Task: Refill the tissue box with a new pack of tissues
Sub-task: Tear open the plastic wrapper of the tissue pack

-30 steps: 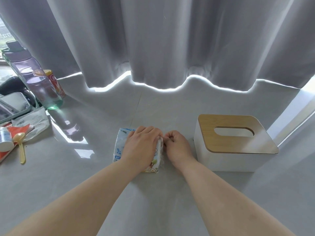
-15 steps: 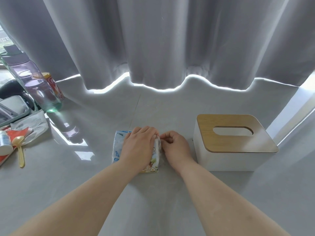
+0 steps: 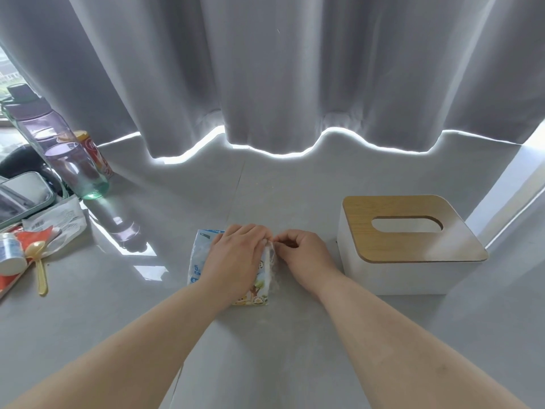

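Observation:
A soft tissue pack (image 3: 200,255) in printed blue and white plastic lies flat on the grey tabletop at the centre. My left hand (image 3: 233,261) presses down on top of it and covers most of it. My right hand (image 3: 303,258) pinches the plastic wrapper at the pack's right end with thumb and forefinger. To the right stands the white tissue box (image 3: 410,273) with a wooden lid (image 3: 413,252) on it. The oval slot in the lid shows no tissue.
At the left stand a clear purple-topped water bottle (image 3: 59,149) and a red can (image 3: 94,152) behind it. Near the left edge lie a yellow spoon (image 3: 39,267), wrappers, a small white jar (image 3: 10,255) and a grey case (image 3: 20,196). Grey curtains (image 3: 265,69) hang behind the table.
My right hand's fingers have shifted slightly along the pack's right end. The pack, my left hand and the box stay where they were.

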`<action>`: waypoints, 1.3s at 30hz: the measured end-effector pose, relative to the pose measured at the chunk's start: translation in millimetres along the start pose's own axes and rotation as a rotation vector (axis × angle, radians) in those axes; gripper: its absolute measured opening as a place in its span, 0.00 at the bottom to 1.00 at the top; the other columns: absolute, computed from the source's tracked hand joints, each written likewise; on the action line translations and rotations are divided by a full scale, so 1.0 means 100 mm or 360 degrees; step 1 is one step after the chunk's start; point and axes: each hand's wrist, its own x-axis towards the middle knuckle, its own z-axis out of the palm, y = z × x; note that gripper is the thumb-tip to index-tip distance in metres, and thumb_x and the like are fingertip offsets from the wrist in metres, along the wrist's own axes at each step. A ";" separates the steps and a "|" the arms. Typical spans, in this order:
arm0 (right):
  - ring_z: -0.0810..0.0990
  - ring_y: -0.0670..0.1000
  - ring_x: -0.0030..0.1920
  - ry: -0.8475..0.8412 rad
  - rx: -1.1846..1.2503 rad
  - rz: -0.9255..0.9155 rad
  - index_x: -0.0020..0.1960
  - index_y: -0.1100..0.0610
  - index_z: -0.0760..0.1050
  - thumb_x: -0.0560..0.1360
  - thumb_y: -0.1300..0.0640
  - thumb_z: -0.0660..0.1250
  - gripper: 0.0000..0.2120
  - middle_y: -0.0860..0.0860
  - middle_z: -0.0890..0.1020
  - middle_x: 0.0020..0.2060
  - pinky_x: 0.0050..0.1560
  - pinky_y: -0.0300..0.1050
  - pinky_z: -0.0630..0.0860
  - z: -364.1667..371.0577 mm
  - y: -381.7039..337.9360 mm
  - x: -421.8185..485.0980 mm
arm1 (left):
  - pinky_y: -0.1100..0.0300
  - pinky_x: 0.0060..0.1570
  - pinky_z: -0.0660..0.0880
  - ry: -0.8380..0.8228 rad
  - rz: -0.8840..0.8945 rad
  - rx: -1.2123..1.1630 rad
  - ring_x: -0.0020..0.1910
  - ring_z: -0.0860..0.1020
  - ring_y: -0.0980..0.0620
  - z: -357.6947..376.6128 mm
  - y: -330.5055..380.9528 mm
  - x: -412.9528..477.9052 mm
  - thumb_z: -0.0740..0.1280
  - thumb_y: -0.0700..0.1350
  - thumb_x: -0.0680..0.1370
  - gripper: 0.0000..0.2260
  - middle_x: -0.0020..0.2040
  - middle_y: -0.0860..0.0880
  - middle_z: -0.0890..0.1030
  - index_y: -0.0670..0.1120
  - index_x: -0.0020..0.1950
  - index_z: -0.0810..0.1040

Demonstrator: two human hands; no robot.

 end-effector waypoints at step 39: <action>0.78 0.46 0.38 0.0106 -0.0018 0.0051 0.39 0.53 0.79 0.71 0.58 0.71 0.03 0.48 0.82 0.37 0.42 0.40 0.75 -0.03 -0.02 -0.03 | 0.59 0.46 0.60 0.0053 -0.0030 -0.0052 0.48 0.70 0.55 0.02 0.04 0.00 0.49 0.49 0.78 0.11 0.43 0.60 0.75 0.56 0.45 0.71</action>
